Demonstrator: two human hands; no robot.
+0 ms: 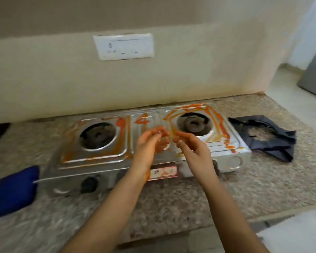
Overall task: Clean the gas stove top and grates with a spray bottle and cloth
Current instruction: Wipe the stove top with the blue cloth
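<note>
hands: left hand [150, 141], right hand [191, 146] loosely curled, empty
do: take blue cloth [15, 189] near left, wipe stove top [98, 168] edges inward

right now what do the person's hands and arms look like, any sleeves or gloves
Both arms are bare as far as the frame shows: no sleeves, gloves, watch or bracelet. The left hand and right hand show no rings, though the picture is blurred. An orange smear marks the left wrist.
</note>
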